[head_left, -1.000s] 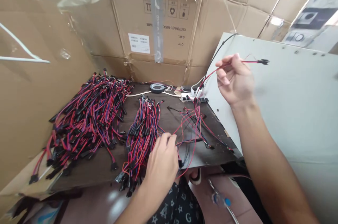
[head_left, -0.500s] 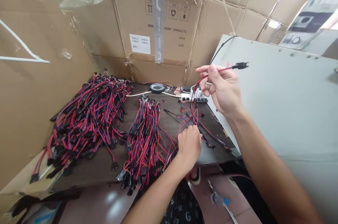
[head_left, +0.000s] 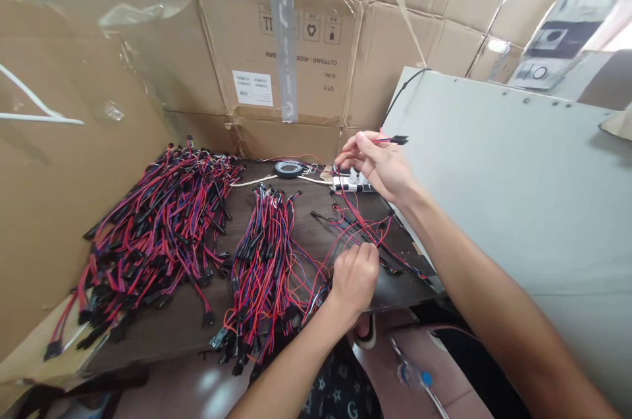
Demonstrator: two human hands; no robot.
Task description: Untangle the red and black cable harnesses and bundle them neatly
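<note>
My right hand (head_left: 382, 165) is raised above the back right of the table, its thumb and fingers pinching a red and black cable; the cable's black connector (head_left: 399, 140) sticks out to the right. Low over the table, my left hand (head_left: 356, 274) is closed in a fist, with red and dark wires running up out of it; its fingertips are hidden. Around it lie loose red and black wires (head_left: 365, 224). To its left is a bundle of red, blue and black cables (head_left: 266, 254) with connectors at both ends.
A larger heap of similar cables (head_left: 162, 221) covers the table's left side. Behind are a roll of black tape (head_left: 289, 170), a white power strip (head_left: 353, 184) and a cardboard wall (head_left: 306, 96). A white panel (head_left: 503, 195) bounds the right; a bottle (head_left: 412, 376) lies below.
My right hand has moved left and slightly down with the cable, closer to the power strip. My left hand stays closed near the same spot. The view has shifted slightly.
</note>
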